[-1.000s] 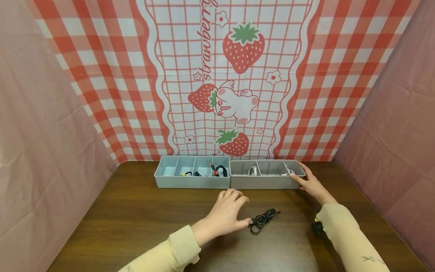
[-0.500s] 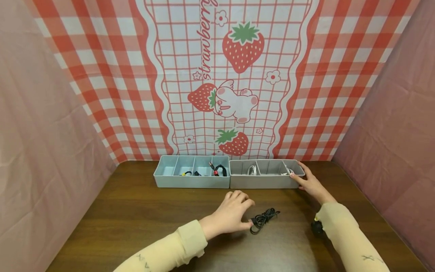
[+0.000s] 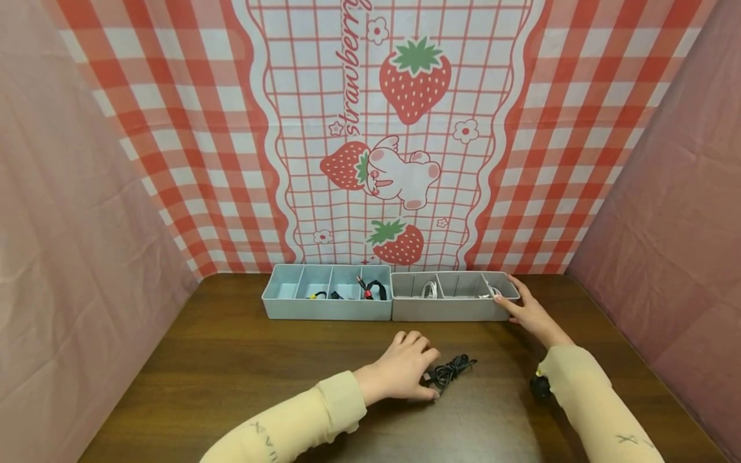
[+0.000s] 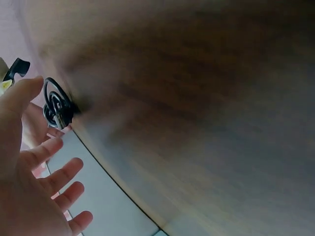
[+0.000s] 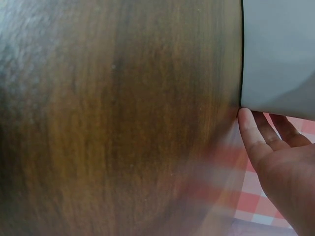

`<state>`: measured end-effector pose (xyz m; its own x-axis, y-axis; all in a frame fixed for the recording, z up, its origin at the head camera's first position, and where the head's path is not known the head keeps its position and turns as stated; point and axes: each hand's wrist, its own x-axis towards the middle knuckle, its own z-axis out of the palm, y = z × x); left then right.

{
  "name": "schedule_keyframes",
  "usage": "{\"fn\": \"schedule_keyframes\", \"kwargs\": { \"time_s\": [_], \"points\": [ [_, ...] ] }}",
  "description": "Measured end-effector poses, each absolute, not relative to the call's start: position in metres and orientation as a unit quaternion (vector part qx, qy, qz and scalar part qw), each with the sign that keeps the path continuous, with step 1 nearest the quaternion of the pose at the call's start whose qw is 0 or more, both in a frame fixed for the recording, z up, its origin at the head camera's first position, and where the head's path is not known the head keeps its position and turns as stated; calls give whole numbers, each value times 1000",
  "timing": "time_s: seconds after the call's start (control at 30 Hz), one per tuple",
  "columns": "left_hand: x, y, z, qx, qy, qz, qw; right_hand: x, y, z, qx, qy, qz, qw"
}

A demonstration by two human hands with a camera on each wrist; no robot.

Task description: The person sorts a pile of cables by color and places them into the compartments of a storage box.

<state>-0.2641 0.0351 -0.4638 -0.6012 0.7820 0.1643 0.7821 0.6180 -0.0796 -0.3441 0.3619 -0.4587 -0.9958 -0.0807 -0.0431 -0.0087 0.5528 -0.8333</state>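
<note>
My left hand [image 3: 403, 368] is spread around the near-left side of a bundled black cable [image 3: 453, 370] on the table, fingers and thumb apart. In the left wrist view the cable [image 4: 58, 105] shows beyond the gap between thumb and index finger, with a metal plug end on it. At the right end of the grey divided box [image 3: 451, 311], my right hand [image 3: 534, 316] rests against the corner, one digit over the front rim. In the right wrist view, its fairly straight fingers [image 5: 248, 127] touch the box's lower corner.
A light blue divided box [image 3: 329, 310] abuts the grey one on its left, with small dark cables and a red-banded black cable [image 3: 379, 290] inside. White cables [image 3: 429, 290] lie in the grey box. A red checked strawberry cloth [image 3: 399, 161] hangs behind the wooden table [image 3: 243, 373].
My left hand has moved right and slightly nearer to me, so its fingers and thumb now stand about the cable's left end. The right hand has stayed at the grey box.
</note>
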Motion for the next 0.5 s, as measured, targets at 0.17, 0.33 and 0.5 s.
{"fn": "schedule_keyframes", "kwargs": {
  "time_s": [0.17,0.33,0.5],
  "points": [
    [-262,41,-465,-435,-897,21,78,-344,363,-459,-26,880,-474,36],
    [-260,47,-467,-422,-903,45,66,-344,364,-460,-31,879,-474,37],
    [-259,49,-468,-414,-906,57,68,-344,364,-461,-30,879,-474,37]
  ]
}}
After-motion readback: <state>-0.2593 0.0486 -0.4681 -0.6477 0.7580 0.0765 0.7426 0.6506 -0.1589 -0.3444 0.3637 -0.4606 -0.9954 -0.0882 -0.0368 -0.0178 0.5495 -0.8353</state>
